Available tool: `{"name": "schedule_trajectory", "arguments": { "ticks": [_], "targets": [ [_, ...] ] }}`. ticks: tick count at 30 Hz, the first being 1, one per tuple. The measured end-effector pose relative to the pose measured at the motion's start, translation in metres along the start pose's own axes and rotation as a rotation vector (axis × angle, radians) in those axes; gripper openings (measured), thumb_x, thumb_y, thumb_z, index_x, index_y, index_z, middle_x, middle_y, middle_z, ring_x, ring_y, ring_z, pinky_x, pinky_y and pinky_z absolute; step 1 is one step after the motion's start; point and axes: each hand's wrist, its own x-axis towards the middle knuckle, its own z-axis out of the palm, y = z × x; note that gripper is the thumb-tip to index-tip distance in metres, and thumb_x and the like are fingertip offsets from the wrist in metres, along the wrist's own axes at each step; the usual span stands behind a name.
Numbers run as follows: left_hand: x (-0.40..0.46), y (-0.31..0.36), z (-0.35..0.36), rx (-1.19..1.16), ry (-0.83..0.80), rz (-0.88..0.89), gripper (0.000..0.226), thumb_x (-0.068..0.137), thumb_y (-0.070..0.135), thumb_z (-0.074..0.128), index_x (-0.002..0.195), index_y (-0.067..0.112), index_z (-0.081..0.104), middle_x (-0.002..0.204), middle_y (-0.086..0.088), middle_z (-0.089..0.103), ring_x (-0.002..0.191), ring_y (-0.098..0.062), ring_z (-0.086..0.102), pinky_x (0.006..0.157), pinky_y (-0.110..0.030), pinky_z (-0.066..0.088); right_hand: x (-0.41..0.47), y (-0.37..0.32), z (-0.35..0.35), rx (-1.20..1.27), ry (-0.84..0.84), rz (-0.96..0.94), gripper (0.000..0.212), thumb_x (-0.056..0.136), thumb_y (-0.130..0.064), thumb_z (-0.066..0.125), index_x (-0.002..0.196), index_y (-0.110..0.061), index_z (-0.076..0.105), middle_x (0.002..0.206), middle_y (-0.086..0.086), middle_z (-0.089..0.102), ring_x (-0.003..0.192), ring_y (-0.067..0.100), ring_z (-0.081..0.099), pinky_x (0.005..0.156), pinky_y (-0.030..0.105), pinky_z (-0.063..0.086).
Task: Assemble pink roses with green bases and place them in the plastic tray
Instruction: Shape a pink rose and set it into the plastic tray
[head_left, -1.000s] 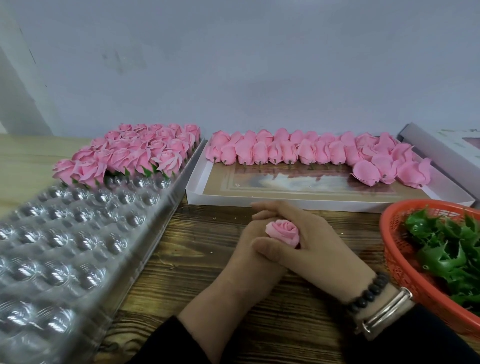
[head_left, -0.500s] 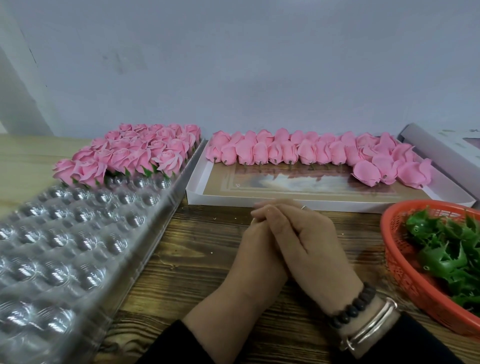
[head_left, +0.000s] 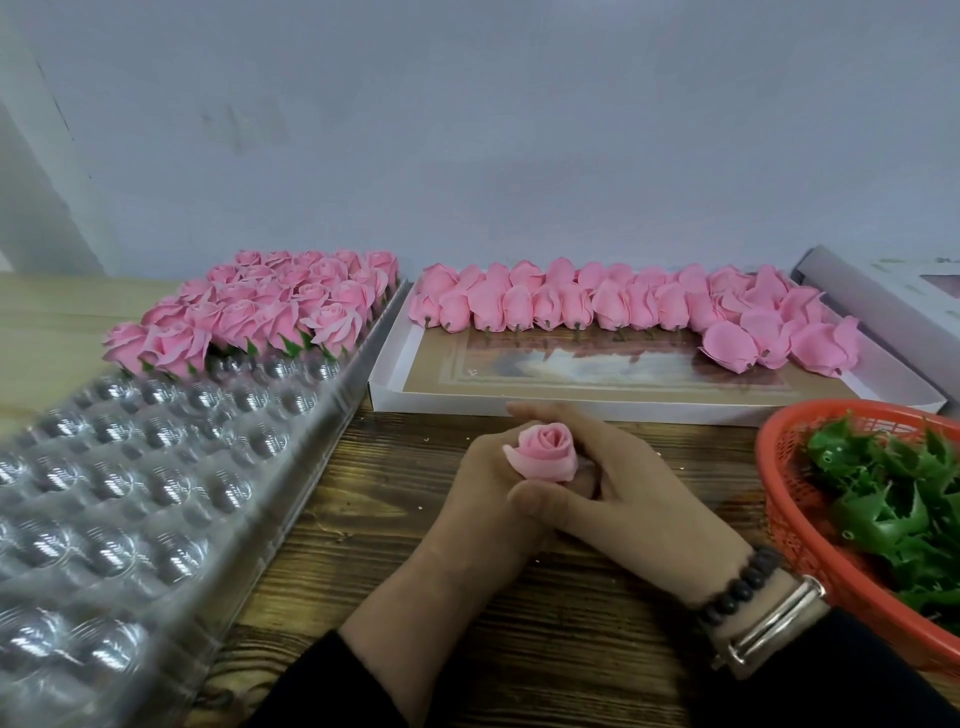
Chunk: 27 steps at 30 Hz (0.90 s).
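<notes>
A pink rose (head_left: 545, 449) stands upright between both hands over the wooden table. My left hand (head_left: 480, 493) wraps round its lower part from the left. My right hand (head_left: 639, 488) holds it from the right, its thumb lying across the front under the bloom. The rose's underside is hidden by the fingers, so no green base shows on it. The clear plastic tray (head_left: 156, 493) lies to the left, with several assembled roses (head_left: 270, 306) filling its far rows. Green bases (head_left: 893, 499) lie in a red basket (head_left: 774, 499) at the right.
A shallow white box (head_left: 395, 358) behind the hands holds a row of several bare pink rose heads (head_left: 571, 306). A pale box lid (head_left: 883, 291) leans at the far right. A grey wall closes the back. I wear two bracelets on my right wrist.
Half a second ago my right hand covered the rose completely. Now the fingers have drawn back and the bloom shows again, standing a little higher than one second ago.
</notes>
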Motion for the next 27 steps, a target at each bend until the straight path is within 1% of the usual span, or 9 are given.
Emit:
{"name": "schedule_trajectory", "arguments": {
  "ticks": [3,5,10,13,16,18,20,23,27],
  "targets": [
    [0.002,-0.004,-0.002,0.000,0.087,0.011,0.007,0.082,-0.001,0.062,0.077,0.003,0.064,0.068,-0.005,0.065,0.063,-0.011,0.061,0.056,-0.020,0.050,-0.001,0.000,0.001,0.050,0.086,-0.040,0.065,0.058,-0.059,0.071,0.118,-0.045,0.049,0.110,-0.025,0.061,0.103,-0.012,0.054,0.084,0.003,0.039],
    [0.003,-0.004,0.000,0.059,0.094,-0.003,0.005,0.085,0.001,0.060,0.083,-0.002,0.063,0.075,-0.014,0.067,0.068,-0.017,0.064,0.059,-0.022,0.053,-0.002,-0.003,0.006,0.068,0.167,-0.082,0.055,0.065,-0.064,0.061,0.115,-0.044,0.052,0.112,-0.025,0.061,0.106,-0.012,0.053,0.084,0.002,0.038],
    [-0.001,-0.001,0.015,0.152,0.105,-0.001,0.020,0.092,-0.004,0.043,0.094,0.009,0.058,0.069,0.016,0.057,0.063,0.014,0.056,0.060,-0.003,0.044,0.001,-0.009,0.021,-0.010,0.316,-0.136,0.036,0.084,-0.053,0.041,0.096,-0.033,0.068,0.095,-0.017,0.068,0.094,-0.003,0.059,0.081,0.011,0.044],
    [0.002,0.000,0.015,0.154,-0.023,-0.025,0.016,0.090,-0.004,0.050,0.100,0.007,0.057,0.080,0.018,0.055,0.072,0.018,0.052,0.069,0.000,0.041,0.003,-0.007,0.015,-0.122,0.200,-0.106,0.034,0.086,-0.038,0.044,0.097,-0.022,0.072,0.101,-0.014,0.069,0.103,-0.003,0.057,0.094,0.014,0.040],
    [0.001,0.001,0.010,0.195,-0.128,-0.094,0.035,0.082,-0.005,0.061,0.114,0.005,0.053,0.090,0.019,0.046,0.080,0.019,0.048,0.075,0.005,0.035,0.002,-0.008,0.008,-0.130,-0.004,-0.058,0.038,0.085,-0.036,0.040,0.104,-0.025,0.071,0.108,-0.015,0.068,0.110,-0.009,0.053,0.100,0.015,0.037],
    [-0.002,0.003,0.008,0.149,-0.212,-0.154,0.033,0.078,-0.009,0.063,0.101,0.013,0.059,0.092,0.012,0.053,0.097,0.000,0.056,0.091,-0.013,0.044,0.001,-0.009,0.008,-0.117,-0.066,-0.053,0.036,0.084,-0.037,0.041,0.105,-0.028,0.069,0.106,-0.015,0.068,0.103,-0.007,0.057,0.095,0.015,0.041],
    [-0.005,0.007,0.005,0.084,-0.228,-0.205,0.029,0.079,-0.007,0.063,0.071,0.021,0.063,0.071,0.004,0.064,0.072,-0.015,0.065,0.074,-0.028,0.055,-0.001,-0.010,0.008,-0.077,-0.070,-0.027,0.031,0.081,-0.043,0.045,0.106,-0.042,0.064,0.101,-0.014,0.069,0.087,0.002,0.066,0.083,0.018,0.050],
    [-0.003,0.006,0.003,0.035,-0.148,-0.158,0.030,0.088,0.002,0.055,0.063,0.018,0.056,0.042,0.005,0.056,0.040,-0.005,0.052,0.042,-0.017,0.045,-0.003,-0.007,0.005,0.058,-0.050,0.023,0.032,0.075,-0.054,0.061,0.106,-0.052,0.055,0.108,-0.021,0.065,0.050,0.015,0.066,0.052,0.022,0.055],
    [-0.002,0.004,0.002,0.060,-0.033,-0.075,0.025,0.087,0.011,0.059,0.065,0.022,0.058,0.046,0.011,0.059,0.038,-0.001,0.049,0.039,-0.011,0.038,-0.003,-0.004,0.002,0.254,-0.057,0.046,0.065,0.056,-0.054,0.076,0.116,-0.040,0.054,0.116,-0.017,0.060,0.057,0.020,0.068,0.050,0.025,0.054]
  ]
}}
